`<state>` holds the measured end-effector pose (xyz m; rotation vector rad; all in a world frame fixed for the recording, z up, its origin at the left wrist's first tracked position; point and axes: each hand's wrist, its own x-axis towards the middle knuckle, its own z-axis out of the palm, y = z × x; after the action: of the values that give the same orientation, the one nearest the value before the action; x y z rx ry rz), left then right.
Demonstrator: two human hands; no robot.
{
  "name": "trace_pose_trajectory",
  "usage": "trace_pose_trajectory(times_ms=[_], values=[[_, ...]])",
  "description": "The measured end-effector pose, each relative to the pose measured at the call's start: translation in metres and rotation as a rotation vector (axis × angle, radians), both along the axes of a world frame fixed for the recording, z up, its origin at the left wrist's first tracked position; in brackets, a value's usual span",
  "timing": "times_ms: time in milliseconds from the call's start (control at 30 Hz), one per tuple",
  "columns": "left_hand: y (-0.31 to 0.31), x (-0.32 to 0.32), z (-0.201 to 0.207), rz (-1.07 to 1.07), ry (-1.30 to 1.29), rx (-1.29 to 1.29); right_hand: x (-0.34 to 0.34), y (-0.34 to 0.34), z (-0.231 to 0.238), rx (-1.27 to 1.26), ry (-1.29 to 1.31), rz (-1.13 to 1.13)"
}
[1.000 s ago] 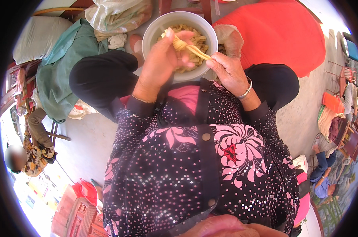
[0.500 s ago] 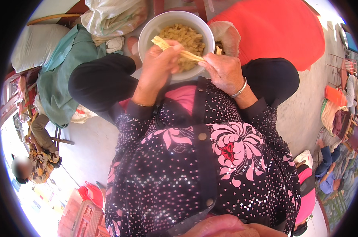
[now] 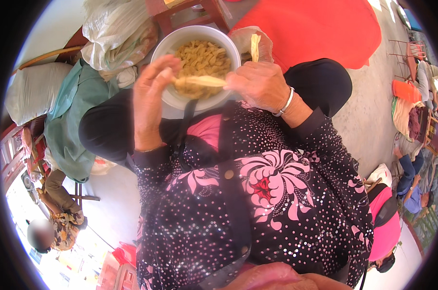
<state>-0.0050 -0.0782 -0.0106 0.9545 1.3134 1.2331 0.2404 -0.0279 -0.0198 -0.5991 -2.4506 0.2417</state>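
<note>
A pale yellow, fibrous-looking strip [image 3: 202, 81] stretches over a white bucket [image 3: 235, 53] that stands between my knees. My right hand [image 3: 262, 86] is closed around the strip, and a pale yellow end [image 3: 255, 47] sticks up beyond its knuckles. My left hand [image 3: 151, 94] is at the strip's other end, over the bucket's left rim. Motion smears its fingers, so whether they grip that end cannot be made out. Inside the bucket lies a heap of short yellowish-brown pieces [image 3: 202, 58].
A red cloth [image 3: 325, 34] spreads at the far right, with a whitish bag [image 3: 265, 48] beside the bucket. A reddish-brown wooden stool [image 3: 185, 14] stands behind it. Full plastic sacks [image 3: 117, 38] and a green cloth [image 3: 74, 121] are on the left. Other people sit farther off on both sides.
My left hand has moved left and its fingers have loosened from their closer hold. The strip has gone from slanted to nearly level, and an end now shows above my right hand.
</note>
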Motion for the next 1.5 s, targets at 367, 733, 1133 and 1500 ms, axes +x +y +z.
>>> trace_pose_trajectory(times_ms=[367,733,1133,1500], values=[[0.012,0.061,-0.005,-0.352,-0.004,-0.207,-0.025,-0.002,0.005,0.089,-0.023,0.222],[0.009,0.05,0.007,-0.348,-0.685,-0.532,-0.021,0.034,0.03,0.272,-0.111,0.275],[0.01,0.045,0.04,-0.48,-0.649,-0.256,-0.02,0.047,0.006,-0.195,0.16,0.04],[0.011,0.038,0.029,-0.285,0.024,-0.116,-0.049,-0.009,-0.007,-1.239,0.431,-0.088]])
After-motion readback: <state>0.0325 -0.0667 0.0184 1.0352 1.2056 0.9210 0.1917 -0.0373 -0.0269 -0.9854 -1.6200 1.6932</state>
